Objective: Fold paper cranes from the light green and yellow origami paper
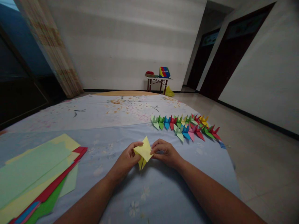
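A folded piece of yellow origami paper (pixel 144 150) is held between both hands just above the blue cloth. It has a diamond-shaped upper flap, and two narrow points hang below it toward me. My left hand (pixel 129 158) pinches its left corner between thumb and fingers. At the right corner, the thumb and curled fingers of my right hand (pixel 167 153) close on the paper's edge. Right of my hands, two rows of folded paper cranes (pixel 181 122) in green, blue, red, pink and yellow stand on the table.
A stack of coloured paper sheets (pixel 35 169) lies at the left of the table. Pale blue and white flowered cloths (pixel 112 186) cover the tabletop. By the far wall stands a small table (pixel 158 78) with a colourful box (pixel 164 72); a yellow bag (pixel 169 91) sits beneath.
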`<control>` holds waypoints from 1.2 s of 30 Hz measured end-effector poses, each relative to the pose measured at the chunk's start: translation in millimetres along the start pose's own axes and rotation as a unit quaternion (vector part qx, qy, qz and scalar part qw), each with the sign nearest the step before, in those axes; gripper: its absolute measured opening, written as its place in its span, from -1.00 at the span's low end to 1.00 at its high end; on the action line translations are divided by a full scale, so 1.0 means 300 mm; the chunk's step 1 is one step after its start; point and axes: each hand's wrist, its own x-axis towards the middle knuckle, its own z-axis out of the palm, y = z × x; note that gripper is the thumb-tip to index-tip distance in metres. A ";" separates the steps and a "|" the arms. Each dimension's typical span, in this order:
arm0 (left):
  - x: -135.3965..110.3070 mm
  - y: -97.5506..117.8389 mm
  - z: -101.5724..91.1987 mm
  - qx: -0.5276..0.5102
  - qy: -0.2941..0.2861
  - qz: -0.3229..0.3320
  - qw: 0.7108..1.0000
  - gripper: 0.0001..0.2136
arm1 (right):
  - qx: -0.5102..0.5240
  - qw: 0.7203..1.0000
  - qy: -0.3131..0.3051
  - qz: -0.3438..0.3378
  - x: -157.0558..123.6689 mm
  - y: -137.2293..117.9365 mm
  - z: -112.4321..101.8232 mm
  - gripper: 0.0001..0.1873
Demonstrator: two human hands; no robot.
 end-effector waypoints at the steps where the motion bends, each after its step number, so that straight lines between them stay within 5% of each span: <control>1: 0.001 -0.001 0.000 0.009 0.006 0.002 1.000 -0.62 | 0.006 1.000 -0.003 -0.001 -0.001 -0.002 0.001 -0.90; 11: -0.004 0.002 -0.004 0.035 0.083 0.029 0.996 -0.68 | -0.032 0.999 0.040 -0.006 0.002 -0.025 0.012 -0.86; 23: -0.040 -0.015 0.029 0.098 0.052 0.053 0.992 -0.79 | -0.101 0.990 0.098 0.019 0.000 -0.046 0.047 -0.90; 36: -0.043 -0.002 0.028 0.113 0.121 0.067 0.984 -0.78 | -0.110 0.983 0.136 -0.058 -0.006 -0.080 0.053 -0.94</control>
